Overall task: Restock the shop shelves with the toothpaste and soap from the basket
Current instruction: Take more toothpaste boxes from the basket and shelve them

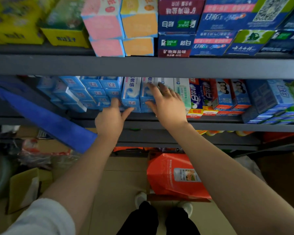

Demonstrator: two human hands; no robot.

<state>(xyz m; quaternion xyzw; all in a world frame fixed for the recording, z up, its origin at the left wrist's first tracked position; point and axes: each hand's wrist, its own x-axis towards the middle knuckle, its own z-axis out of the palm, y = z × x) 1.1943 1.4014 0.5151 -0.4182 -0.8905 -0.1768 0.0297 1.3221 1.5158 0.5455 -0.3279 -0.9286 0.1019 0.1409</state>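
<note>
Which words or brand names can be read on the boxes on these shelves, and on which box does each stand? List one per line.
"DARLIE" and "超白": dark blue toothpaste box, upper shelf.
"矿物海盐味": maroon band of that same box.
"敏感": light blue and white box between the left hand and the right hand.
"健齿白": blue and red box, middle shelf.
Yellow boxes, orange bag and the small print elsewhere: too blurred.

Left hand (111, 117) and right hand (166, 103) press light-blue toothpaste boxes (131, 94) on middle shelf (227, 127).
</note>
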